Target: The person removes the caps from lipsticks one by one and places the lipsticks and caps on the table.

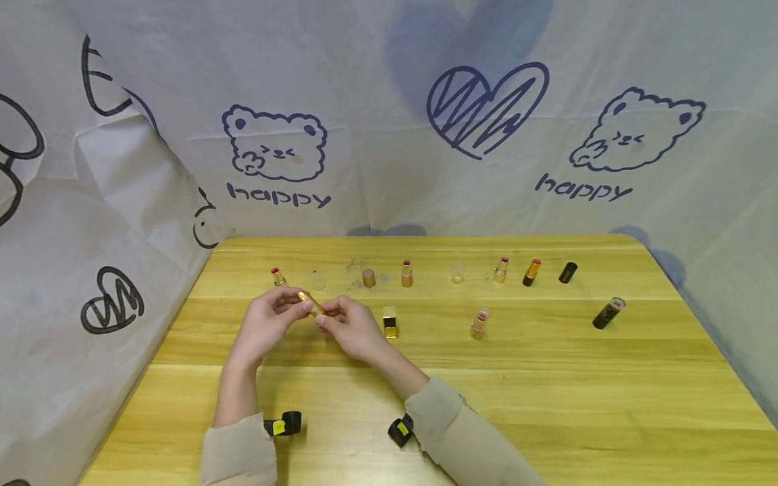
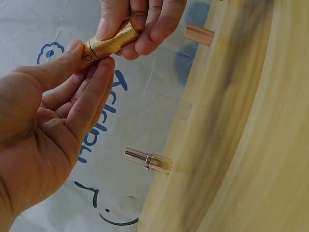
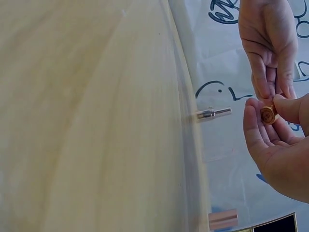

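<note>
Both hands hold a gold lipstick tube [image 1: 311, 303] above the left part of the table. My left hand [image 1: 263, 325] pinches one end between thumb and fingers. At the other end, my right hand [image 1: 355, 329] grips it. The left wrist view shows the closed tube [image 2: 116, 41] with a seam ring and dark lettering near the left fingers. Its round end [image 3: 268, 115] faces the right wrist camera. Just beyond the left hand stands an uncapped lipstick [image 1: 277, 276] with a red tip. A clear cap [image 1: 319, 281] stands beside it.
On the wooden table [image 1: 547, 405], a back row includes a rose-gold cap [image 1: 368, 277], several uncapped lipsticks and a black cap [image 1: 568, 272]. A square gold-and-black lipstick [image 1: 390, 322] stands right of the hands. Farther right are a clear-capped lipstick [image 1: 479, 325] and a black tube [image 1: 608, 313].
</note>
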Demonstrator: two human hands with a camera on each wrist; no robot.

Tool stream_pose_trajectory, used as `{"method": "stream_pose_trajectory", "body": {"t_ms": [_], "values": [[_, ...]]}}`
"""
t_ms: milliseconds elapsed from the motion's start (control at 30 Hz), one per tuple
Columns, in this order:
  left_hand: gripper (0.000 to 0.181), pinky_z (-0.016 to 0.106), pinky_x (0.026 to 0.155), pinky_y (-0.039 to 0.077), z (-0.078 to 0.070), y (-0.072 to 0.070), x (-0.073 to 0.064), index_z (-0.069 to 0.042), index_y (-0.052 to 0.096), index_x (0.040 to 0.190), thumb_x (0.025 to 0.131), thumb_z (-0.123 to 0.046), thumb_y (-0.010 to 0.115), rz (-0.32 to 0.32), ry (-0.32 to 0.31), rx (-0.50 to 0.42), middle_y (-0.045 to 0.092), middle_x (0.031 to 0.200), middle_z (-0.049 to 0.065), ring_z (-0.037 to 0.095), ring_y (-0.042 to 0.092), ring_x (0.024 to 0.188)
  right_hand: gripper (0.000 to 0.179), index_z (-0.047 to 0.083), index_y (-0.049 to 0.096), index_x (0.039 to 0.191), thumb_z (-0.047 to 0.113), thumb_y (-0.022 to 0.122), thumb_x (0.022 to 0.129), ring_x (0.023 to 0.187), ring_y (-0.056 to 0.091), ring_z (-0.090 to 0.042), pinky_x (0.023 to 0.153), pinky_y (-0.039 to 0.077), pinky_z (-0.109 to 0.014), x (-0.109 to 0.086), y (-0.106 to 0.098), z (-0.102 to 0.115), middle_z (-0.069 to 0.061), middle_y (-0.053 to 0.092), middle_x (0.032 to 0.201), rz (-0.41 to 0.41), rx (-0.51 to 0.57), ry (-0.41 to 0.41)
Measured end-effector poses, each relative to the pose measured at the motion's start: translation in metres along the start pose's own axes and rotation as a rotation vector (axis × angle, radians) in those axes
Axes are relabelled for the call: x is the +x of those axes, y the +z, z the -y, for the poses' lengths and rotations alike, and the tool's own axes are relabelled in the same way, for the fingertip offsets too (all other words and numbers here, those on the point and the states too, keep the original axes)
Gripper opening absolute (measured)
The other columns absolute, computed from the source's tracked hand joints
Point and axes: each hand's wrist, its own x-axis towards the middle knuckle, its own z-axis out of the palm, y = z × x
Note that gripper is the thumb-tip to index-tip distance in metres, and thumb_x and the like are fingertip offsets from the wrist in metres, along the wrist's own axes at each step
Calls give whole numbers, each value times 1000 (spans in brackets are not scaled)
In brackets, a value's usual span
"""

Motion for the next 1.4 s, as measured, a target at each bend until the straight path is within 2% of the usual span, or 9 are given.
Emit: {"method": "stream_pose_trajectory", "body": {"t_ms": [200, 467, 700, 867, 1000, 1067, 1200, 1267, 1400], "values": [[36, 42, 92, 60, -2, 0, -3, 5, 62, 130, 102, -17, 69, -23, 0, 9, 68, 117, 21, 38, 71, 107, 19, -1, 66, 116, 10, 68, 102, 94, 75, -23, 82, 63, -38, -1, 2, 1, -8, 73, 101, -12, -11, -18], [38, 33, 89, 61, -7, 0, -7, 6, 62, 130, 102, -18, 69, -50, 4, 30, 68, 117, 22, 38, 70, 107, 19, 0, 67, 117, 12, 69, 102, 91, 74, -20, 70, 58, -23, -2, 3, 3, -6, 74, 98, -26, -56, -36], [41, 20, 83, 59, -8, -8, -9, 8, 61, 128, 102, -21, 70, -176, 5, -29, 70, 115, 24, 16, 73, 95, 18, 3, 69, 113, 12, 73, 98, 87, 68, -9, 70, 56, -22, -5, 2, 2, -4, 73, 99, -59, -126, -37], [40, 20, 84, 59, -10, -11, -9, 8, 63, 128, 101, -21, 71, -207, 31, -40, 71, 113, 24, 12, 73, 94, 17, 4, 69, 112, 13, 73, 98, 89, 69, -11, 73, 58, -23, -6, 2, 2, -4, 73, 100, -64, -122, -39], [43, 16, 83, 57, -10, -12, -11, 6, 63, 130, 101, -25, 71, -225, 39, 0, 71, 115, 22, 3, 70, 92, 21, 4, 68, 116, 13, 74, 98, 90, 68, -10, 74, 58, -23, -6, 2, 2, -4, 72, 104, -65, -103, -43], [44, 14, 83, 55, -9, -12, -11, 4, 63, 132, 101, -26, 71, -243, 48, 31, 71, 117, 20, 4, 68, 96, 25, 5, 68, 121, 13, 73, 99, 91, 68, -10, 74, 58, -23, -5, 2, 1, -4, 71, 106, -66, -96, -53], [42, 11, 86, 53, -4, -12, -9, 2, 62, 133, 102, -25, 70, -284, 85, 88, 69, 122, 17, 17, 66, 110, 35, 7, 68, 133, 13, 73, 99, 94, 70, -12, 77, 59, -24, -3, 1, 0, -4, 73, 110, -62, -92, -77], [40, 16, 92, 55, -1, -12, -6, 2, 62, 134, 102, -21, 69, -302, 94, 119, 68, 123, 17, 23, 65, 115, 36, 7, 68, 135, 14, 73, 99, 97, 71, -14, 80, 59, -25, -2, 1, 0, -6, 75, 112, -58, -109, -88], [35, 34, 101, 56, 6, -13, -1, 4, 62, 132, 102, -12, 68, -320, 86, 190, 67, 123, 20, 33, 65, 118, 32, 4, 70, 130, 15, 73, 99, 102, 71, -16, 88, 58, -25, 0, 0, 1, -7, 74, 113, -49, -156, -90]]}}
